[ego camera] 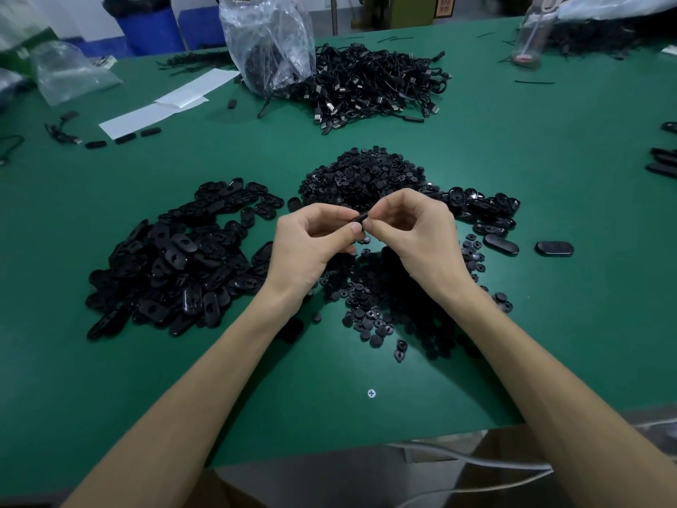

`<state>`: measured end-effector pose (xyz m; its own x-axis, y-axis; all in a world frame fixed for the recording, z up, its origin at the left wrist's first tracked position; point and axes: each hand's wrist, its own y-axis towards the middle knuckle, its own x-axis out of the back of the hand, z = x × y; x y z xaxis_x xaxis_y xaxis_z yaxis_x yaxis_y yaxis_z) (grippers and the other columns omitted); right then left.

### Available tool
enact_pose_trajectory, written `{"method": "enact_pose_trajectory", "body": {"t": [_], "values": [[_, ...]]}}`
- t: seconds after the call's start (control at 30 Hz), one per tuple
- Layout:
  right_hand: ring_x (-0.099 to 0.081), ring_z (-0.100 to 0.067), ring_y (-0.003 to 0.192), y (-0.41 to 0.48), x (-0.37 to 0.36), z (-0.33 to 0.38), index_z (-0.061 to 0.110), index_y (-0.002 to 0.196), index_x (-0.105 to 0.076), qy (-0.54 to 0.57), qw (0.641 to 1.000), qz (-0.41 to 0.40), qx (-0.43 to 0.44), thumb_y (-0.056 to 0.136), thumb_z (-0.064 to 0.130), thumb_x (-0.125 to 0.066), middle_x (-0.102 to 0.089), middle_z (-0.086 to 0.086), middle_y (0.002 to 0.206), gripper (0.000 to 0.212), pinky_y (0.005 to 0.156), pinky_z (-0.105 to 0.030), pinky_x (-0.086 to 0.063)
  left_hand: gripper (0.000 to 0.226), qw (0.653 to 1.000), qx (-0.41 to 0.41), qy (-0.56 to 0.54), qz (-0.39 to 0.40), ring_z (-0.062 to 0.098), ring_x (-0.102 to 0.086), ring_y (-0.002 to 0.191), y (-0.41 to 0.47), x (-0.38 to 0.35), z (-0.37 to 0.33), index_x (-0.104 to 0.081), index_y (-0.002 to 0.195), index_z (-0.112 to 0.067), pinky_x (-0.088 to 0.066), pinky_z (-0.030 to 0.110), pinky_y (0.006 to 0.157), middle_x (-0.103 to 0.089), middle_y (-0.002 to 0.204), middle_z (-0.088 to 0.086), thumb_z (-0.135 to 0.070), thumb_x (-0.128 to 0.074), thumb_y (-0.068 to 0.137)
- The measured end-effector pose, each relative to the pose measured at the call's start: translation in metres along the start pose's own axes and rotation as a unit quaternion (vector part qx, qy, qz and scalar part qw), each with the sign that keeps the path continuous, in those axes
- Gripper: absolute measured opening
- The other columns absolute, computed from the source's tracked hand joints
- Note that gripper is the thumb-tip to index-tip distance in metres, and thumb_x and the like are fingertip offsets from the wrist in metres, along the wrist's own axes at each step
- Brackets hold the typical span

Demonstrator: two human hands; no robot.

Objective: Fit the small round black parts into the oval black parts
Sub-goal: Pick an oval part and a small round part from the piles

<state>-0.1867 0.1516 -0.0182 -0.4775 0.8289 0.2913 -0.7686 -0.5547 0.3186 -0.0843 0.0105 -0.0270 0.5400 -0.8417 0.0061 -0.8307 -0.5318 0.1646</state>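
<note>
Black oval part (361, 218) pinched between left hand (311, 243), right hand (414, 232), seemingly edge-on

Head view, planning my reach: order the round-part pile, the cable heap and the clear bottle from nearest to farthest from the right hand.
1. The round-part pile, just behind the right hand.
2. The cable heap, farther back, centre.
3. The clear bottle, far back right.

Black part (361, 218) mostly behind fingers (354, 228).
</note>
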Motion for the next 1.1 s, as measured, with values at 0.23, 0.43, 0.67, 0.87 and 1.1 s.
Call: {"method": "enact_pose_trajectory", "body": {"t": [0.23,0.43,0.67,0.87,1.1], "values": [[-0.066,-0.008,0.081,-0.001,-0.002,0.001,0.013,0.091,-0.070,-0.041,0.999,-0.001,0.035,0.088,0.010,-0.079,-0.071,0.006,0.086,0.010,0.071,-0.016,-0.047,0.014,1.000,0.006,-0.006,-0.007,0.025,-0.078,0.087,0.000,-0.001,0.001,-0.073,0.105,-0.002,-0.063,0.032,0.078,-0.080,0.091,0.012,-0.001,-0.077,0.091],[-0.063,-0.012,0.086,0.001,0.000,-0.002,0.015,0.099,-0.069,-0.021,0.999,-0.017,0.033,0.085,0.017,-0.084,-0.068,0.000,0.094,0.020,0.075,-0.019,-0.047,0.016,1.000,0.007,-0.021,0.001,0.028,-0.078,0.089,0.001,0.002,-0.001,-0.073,0.108,-0.002,-0.063,0.034,0.082,-0.080,0.093,0.014,-0.003,-0.076,0.092],[-0.065,-0.006,0.068,0.003,0.002,-0.004,0.009,0.091,-0.074,0.125,0.989,0.038,-0.065,0.083,0.013,-0.085,-0.074,0.001,0.075,0.014,0.057,-0.020,-0.048,0.018,0.999,0.007,-0.023,0.026,0.025,-0.077,0.089,0.001,0.005,-0.004,-0.074,0.108,-0.005,-0.062,0.031,0.080,-0.079,0.095,0.014,-0.006,-0.079,0.091],[-0.063,-0.012,0.063,0.003,0.005,-0.002,-0.001,0.089,-0.075,0.165,0.982,0.051,-0.075,0.081,0.009,-0.086,-0.074,-0.009,0.074,0.017,0.056,-0.023,-0.050,0.018,0.999,0.014,-0.007,0.048,0.025,-0.077,0.089,0.002,0.010,-0.005,-0.074,0.107,-0.005,-0.061,0.031,0.079,-0.079,0.096,0.015,-0.009,-0.080,0.091],[-0.064,-0.015,0.060,0.001,0.005,0.000,-0.003,0.091,-0.076,0.177,0.978,0.065,-0.083,0.086,0.003,-0.080,-0.074,-0.011,0.071,0.008,0.059,-0.024,-0.055,0.018,0.998,0.017,0.010,0.066,0.021,-0.076,0.081,0.005,0.016,-0.006,-0.074,0.104,-0.004,-0.060,0.026,0.075,-0.079,0.091,0.016,-0.005,-0.080,0.088]]}}
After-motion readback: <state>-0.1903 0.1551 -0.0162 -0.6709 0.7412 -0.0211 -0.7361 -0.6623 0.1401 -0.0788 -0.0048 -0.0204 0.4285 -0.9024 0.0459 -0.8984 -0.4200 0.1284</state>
